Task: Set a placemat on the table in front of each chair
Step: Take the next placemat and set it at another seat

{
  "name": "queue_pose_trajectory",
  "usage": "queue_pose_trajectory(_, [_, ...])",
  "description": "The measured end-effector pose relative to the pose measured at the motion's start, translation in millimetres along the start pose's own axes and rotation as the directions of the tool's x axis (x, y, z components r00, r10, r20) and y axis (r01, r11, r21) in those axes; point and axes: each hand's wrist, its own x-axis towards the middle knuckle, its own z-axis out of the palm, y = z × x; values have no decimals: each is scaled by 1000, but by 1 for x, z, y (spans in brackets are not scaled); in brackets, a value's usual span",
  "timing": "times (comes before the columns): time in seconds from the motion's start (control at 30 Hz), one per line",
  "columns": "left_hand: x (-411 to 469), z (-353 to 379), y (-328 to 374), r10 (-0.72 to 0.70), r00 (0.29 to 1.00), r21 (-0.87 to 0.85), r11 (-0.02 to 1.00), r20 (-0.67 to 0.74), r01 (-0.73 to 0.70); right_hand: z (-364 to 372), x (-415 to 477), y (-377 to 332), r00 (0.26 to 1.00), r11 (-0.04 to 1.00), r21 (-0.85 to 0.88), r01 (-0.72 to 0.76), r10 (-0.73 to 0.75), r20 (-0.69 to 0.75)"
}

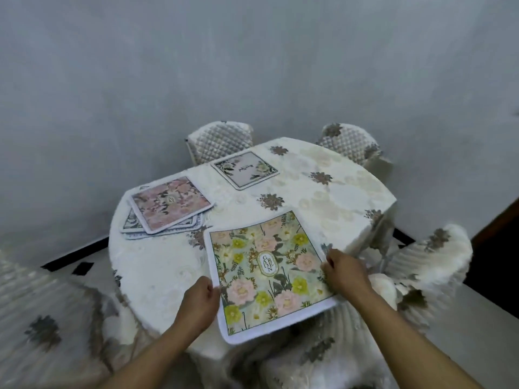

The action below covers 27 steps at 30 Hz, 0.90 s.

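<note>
Head view looks down over the round table (345, 197), draped in a cream tablecloth with brown flower motifs, and everything else I place against it. My left hand (198, 300) pinches the left edge of the green floral placemat (266, 273), thumb on top and fingers curled under; my right hand (346, 272) grips its right edge the same way, fingers closed on the white border. That mat lies at the table's near edge, its near corner hanging past the rim toward me. It is nearly square, so I can't name a long axis with confidence; it sits turned, with its far corner angled toward the table's middle, and the oval label at its centre reads roughly upright from my side. At the table's left edge sits a stack of placemats (168, 206), a pink floral one on top; at least two more show as fanned edges beneath it, though I can't count them exactly. At the far side, one pale grey placemat (245, 169) lies alone, flat, in front of the far-left chair (220, 140), its script facing away from me. I count four chairs with quilted cream covers: that one, a far-right chair (349, 144), a chair at the table's right (438, 256), and a blurred one at its near left (47, 318).
</note>
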Motion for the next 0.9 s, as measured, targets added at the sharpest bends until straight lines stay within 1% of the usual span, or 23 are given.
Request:
queue_pose_trajectory(0.17, [21, 32, 2, -125, 991, -43, 991, -55, 123, 24, 71, 8, 991, 996, -32, 86, -82, 106])
queue_pose_trajectory(0.27, [34, 50, 3, -198, 976, -30, 980, -86, 196, 41, 107, 12, 976, 990, -26, 141, -135, 171])
queue_pose_trajectory(0.4, [50, 78, -2, -339, 932, -28, 941, -126, 338, 69, 157, 18, 923, 957, 0, 289, -279, 264])
queue_pose_trajectory(0.53, [58, 104, -4, -456, 876, -19, 888, -158, 459, 100, 193, 24, 872, 926, 50, 375, -370, 321])
queue_pose_trajectory(0.63, [66, 121, -2, -510, 841, -7, 856, -179, 518, 123, 211, 34, 851, 919, 88, 384, -390, 352])
queue_pose_trajectory(0.8, [82, 147, 4, -545, 814, 27, 828, -203, 560, 151, 226, 58, 838, 927, 98, 362, -370, 400])
queue_pose_trajectory(0.9, [87, 159, 2, -594, 774, 3, 793, -220, 610, 162, 229, 69, 821, 918, 102, 382, -389, 419])
